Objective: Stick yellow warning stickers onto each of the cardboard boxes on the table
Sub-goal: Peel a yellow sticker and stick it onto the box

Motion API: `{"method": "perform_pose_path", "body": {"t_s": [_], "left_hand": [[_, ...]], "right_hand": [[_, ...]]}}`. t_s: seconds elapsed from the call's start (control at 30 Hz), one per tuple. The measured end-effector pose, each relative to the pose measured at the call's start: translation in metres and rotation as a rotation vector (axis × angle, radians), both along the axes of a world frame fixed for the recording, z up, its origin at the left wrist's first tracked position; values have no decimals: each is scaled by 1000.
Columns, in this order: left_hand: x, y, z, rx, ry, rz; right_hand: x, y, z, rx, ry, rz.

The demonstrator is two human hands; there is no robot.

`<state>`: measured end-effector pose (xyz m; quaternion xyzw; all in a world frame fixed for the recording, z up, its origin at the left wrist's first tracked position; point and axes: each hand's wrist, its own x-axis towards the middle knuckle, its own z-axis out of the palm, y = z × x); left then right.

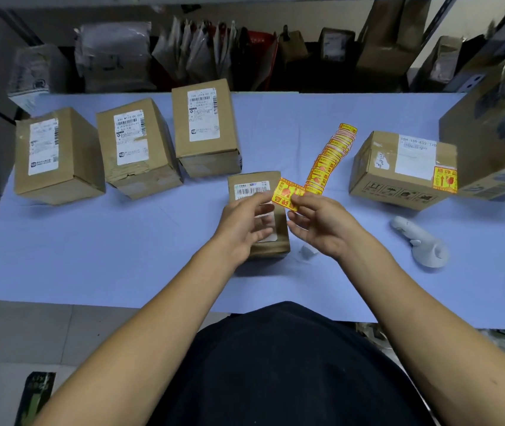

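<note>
- Three tall brown cardboard boxes [128, 146] with white labels are standing left of and behind the small brown cardboard box [257, 210] on the pale blue tabletop [122, 256].
- A white plastic scanner [420, 244] is lying right of it.
- Both grips, left hand [242, 222] and right hand [319, 222], are pinching a glossy yellow rectangular warning sticker [288, 195] above that box, its strip [331, 155] trailing toward a stickered wide carton [399, 170].

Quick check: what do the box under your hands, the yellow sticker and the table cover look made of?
Small box: brown matte cardboard, with a paper label. Yellow sticker: thin printed paper or film, slightly glossy, bending between both hands. Table cover: pale blue sheet with faint creases, probably paper or thin cloth.
</note>
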<state>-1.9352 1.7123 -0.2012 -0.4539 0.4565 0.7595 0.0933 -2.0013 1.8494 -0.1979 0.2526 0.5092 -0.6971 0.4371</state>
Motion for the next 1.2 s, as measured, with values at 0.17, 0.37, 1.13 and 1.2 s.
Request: {"method": "perform_pose_path", "body": {"t_s": [0.17,0.37,1.13,1.2], "left_hand": [[3,7,-4,-21,94,-12],[-1,5,-4,-526,196,-203],[-18,-36,20,-1026,176,-936],[-15,-38,19,-838,120,-729]], "right_hand": [[4,-1,-4,-41,-4,-34],[5,4,-5,209,332,159],[5,13,4,691,1259,843],[6,17,2,558,1037,685]]}}
